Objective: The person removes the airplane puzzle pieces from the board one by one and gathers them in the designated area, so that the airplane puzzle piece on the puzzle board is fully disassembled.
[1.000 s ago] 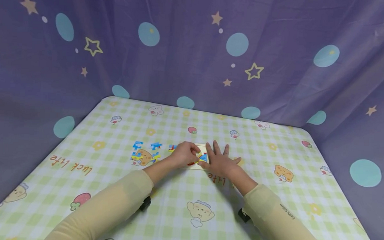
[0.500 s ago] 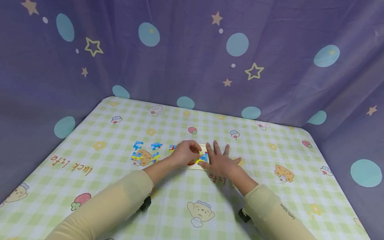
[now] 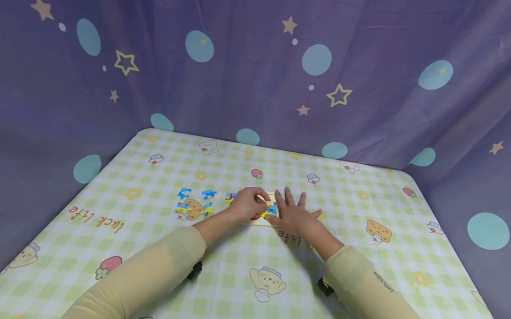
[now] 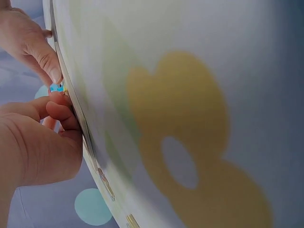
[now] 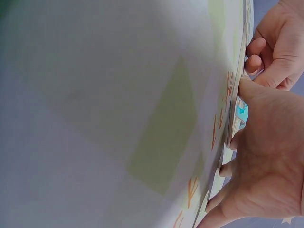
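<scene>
A cream puzzle board [image 3: 269, 222] lies flat on the table, partly hidden by both hands. My left hand [image 3: 246, 206] curls over its left part, thumb and forefinger pinching a jigsaw piece [image 4: 56, 88] with a blue face at the board. In the right wrist view, a blue piece [image 5: 241, 111] shows tilted near the right thumb. My right hand [image 3: 295, 215] lies flat with spread fingers over the board's right edge, its thumb by the blue and yellow picture [image 3: 272, 209]. The fingertips of the two hands are close together.
Left of the board lie several loose jigsaw pieces, among them a blue one [image 3: 209, 194], a corner-like one [image 3: 184, 192] and a yellow-blue one [image 3: 183, 207]. Another piece [image 3: 229, 197] sits beside the left hand. A purple curtain [image 3: 258, 75] hangs behind the checked tablecloth [image 3: 217, 289].
The left fingers shift slightly at the board, and the blue piece's visible part changes a little. The right hand stays where it was.
</scene>
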Motion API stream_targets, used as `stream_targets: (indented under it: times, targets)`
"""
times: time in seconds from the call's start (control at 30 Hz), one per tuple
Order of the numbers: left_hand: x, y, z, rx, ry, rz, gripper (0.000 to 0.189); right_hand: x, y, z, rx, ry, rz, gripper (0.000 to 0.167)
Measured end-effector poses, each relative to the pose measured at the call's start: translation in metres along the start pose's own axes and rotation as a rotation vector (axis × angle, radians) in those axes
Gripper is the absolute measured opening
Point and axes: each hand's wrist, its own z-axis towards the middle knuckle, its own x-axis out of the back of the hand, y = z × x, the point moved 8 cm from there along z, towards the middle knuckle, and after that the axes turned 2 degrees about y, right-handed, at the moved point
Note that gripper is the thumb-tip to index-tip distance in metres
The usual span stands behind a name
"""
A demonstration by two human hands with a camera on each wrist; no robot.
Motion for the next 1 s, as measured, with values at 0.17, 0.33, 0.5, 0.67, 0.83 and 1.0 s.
stream_targets:
  times: [0.17,0.33,0.5,0.67,0.83,1.0]
  targets:
    - [0.001,0.001,0.000,-0.010,0.016,-0.043,0.011,0.002,0.001,-0.001,0.002,0.002,-0.005,0.089]
    - [0.004,0.001,-0.001,-0.017,0.025,-0.112,0.016,0.003,0.000,0.000,-0.001,0.010,0.004,0.089]
    - [0.008,-0.002,-0.002,-0.003,0.037,-0.147,0.016,0.001,-0.001,0.000,0.000,0.005,0.008,0.089]
    - [0.012,-0.006,-0.002,0.015,0.038,-0.169,0.015,0.000,-0.001,0.001,-0.006,0.002,0.008,0.089]
    - [0.016,-0.011,-0.002,0.031,0.024,-0.202,0.017,0.000,-0.001,0.002,-0.010,0.005,-0.003,0.089]
    - [0.021,-0.015,-0.003,0.036,0.020,-0.196,0.018,0.000,0.000,0.001,-0.011,0.008,-0.003,0.089]
